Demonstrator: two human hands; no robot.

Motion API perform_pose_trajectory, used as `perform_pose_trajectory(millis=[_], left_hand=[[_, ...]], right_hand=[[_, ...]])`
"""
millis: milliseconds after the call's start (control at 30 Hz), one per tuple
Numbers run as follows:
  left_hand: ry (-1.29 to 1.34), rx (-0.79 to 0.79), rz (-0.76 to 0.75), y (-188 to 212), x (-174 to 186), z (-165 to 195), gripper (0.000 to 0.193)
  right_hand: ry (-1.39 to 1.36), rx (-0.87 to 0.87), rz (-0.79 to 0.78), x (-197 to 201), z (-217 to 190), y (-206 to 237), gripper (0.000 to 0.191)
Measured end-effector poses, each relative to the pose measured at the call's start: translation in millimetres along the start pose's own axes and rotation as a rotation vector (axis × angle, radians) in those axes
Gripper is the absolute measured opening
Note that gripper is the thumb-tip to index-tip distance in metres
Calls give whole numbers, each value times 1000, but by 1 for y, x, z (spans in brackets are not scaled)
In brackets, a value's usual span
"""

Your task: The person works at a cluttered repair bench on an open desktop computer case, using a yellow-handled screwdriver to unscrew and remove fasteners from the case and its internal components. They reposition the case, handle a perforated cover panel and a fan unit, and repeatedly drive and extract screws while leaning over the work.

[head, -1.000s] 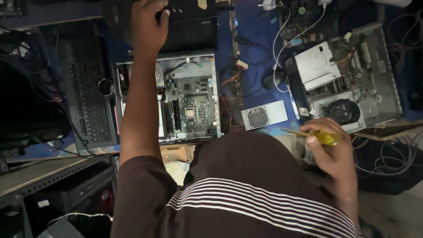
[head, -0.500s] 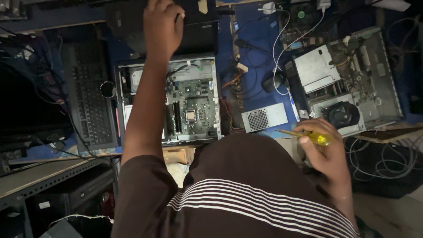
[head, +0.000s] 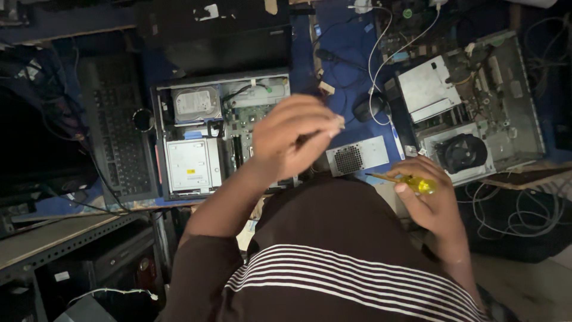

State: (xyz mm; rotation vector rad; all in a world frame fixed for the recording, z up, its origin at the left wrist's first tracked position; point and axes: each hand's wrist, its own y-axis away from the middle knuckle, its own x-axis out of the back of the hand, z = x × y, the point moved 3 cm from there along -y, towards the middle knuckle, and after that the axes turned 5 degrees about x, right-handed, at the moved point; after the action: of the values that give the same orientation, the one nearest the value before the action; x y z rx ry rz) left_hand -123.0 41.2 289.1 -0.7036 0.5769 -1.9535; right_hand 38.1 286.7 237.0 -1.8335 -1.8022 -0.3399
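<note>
Left hand [head: 295, 140]: raised above the open grey metal desktop computer case [head: 220, 134], fingers drawn together and curled inward, blurred; something small and pale shows at the fingertips but I cannot tell whether it is gripped; the hand hides the middle of the case's green circuit board [head: 244, 128].

Right hand [head: 432, 197]: closed around a yellow translucent-handled screwdriver [head: 411, 182], held near the person's body, shaft pointing left toward the case; it touches nothing else.

Open case: lying flat on the blue-covered workbench [head: 351, 71], directly ahead of the person; inside it, a silver rectangular hard drive [head: 195, 102] at the far left corner; a pale grey box-shaped drive bay [head: 193, 164] at the near left, just below the hard drive.

Small grey perforated metal panel [head: 357, 156]: loose on the bench, just right of the case, between the two hands.

Second opened grey computer chassis [head: 471, 113]: to the right, well apart from the first, tilted at an angle; a round black fan [head: 462, 152] in its near part.

Black keyboard [head: 116, 131]: left of the open case, set lengthwise, just beside it.

White cables [head: 378, 53]: trailing across the bench between the two machines.

Black flat panel [head: 223, 36]: behind the open case, at the far edge.

Brown garment with white stripes [head: 333, 268]: worn by the person, filling the near foreground.
</note>
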Motion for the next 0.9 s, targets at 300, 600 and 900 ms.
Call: perform_pose_trajectory(millis=[300,600,900], left_hand=[[78,-17,13,5,-1,16,29],[69,-77,18,4,-4,15,26],[125,-92,-89,11,-14,13,27]], right_hand=[[-32,18,-17,-3,2,-4,25],[-44,30,-23,-3,5,-2,24],[-235,-72,239,-13,1,13,18]])
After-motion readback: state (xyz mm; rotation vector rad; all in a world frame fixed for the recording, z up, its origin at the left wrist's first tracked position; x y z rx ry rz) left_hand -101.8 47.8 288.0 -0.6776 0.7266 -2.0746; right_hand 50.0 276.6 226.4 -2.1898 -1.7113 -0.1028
